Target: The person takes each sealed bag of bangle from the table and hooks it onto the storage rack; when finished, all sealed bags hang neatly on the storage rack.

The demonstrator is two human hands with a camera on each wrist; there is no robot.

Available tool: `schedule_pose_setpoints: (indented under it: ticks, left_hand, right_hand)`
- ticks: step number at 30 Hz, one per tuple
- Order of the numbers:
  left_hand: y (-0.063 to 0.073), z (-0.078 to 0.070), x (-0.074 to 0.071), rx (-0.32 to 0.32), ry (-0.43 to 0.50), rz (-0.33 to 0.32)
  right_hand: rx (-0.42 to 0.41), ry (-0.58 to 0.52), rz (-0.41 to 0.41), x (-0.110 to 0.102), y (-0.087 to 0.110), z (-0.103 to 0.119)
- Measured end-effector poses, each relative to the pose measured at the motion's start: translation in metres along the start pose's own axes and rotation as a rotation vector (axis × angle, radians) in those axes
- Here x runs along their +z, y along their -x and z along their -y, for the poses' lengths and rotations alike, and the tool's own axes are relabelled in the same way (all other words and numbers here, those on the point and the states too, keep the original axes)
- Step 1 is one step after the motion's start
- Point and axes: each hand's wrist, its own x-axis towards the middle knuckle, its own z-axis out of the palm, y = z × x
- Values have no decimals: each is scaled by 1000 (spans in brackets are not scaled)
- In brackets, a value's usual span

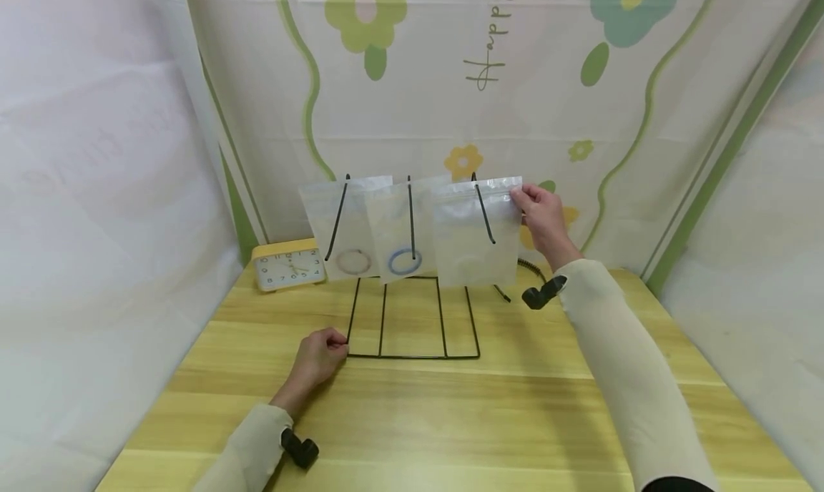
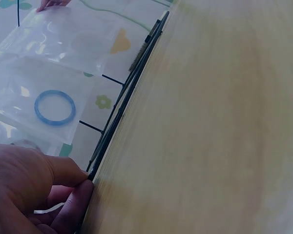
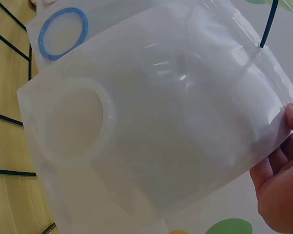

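Observation:
My right hand [image 1: 546, 217] pinches the top right corner of the rightmost clear zip bag [image 1: 473, 259], which hangs on a hook of the black wire rack [image 1: 412, 357]. Inside that bag lies a whitish bangle [image 3: 107, 105], faint in the head view. The middle bag [image 1: 386, 220] holds a blue bangle [image 1: 390, 261] and hangs from its own hook. At the left hook hangs a bag [image 1: 357, 220] with a pale pinkish bangle [image 1: 339, 261]. Down at the rack's front left corner, my left hand [image 1: 318, 356] pinches the base wire between thumb and finger.
A yellow and white clock [image 1: 290, 267] stands behind the rack on the left. Behind the rightmost bag a dark, ridged, curved strip [image 1: 533, 266] lies partly hidden on the wooden table [image 1: 450, 420]. A flower-patterned cloth [image 1: 412, 106] hangs at the back.

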Motion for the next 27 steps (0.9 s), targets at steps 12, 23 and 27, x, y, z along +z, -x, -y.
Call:
schedule_pose_setpoints:
  ticks: [12, 23, 27]
  left_hand:
    - [2, -2, -1, -2, -2, 6]
    - [3, -2, 1, 18, -6, 8]
    - [2, -1, 1, 17, -1, 7]
  right_hand:
    - [17, -11, -50, 6, -8, -5]
    - [37, -24, -21, 6, -11, -10]
    - [6, -38, 39, 1, -7, -12]
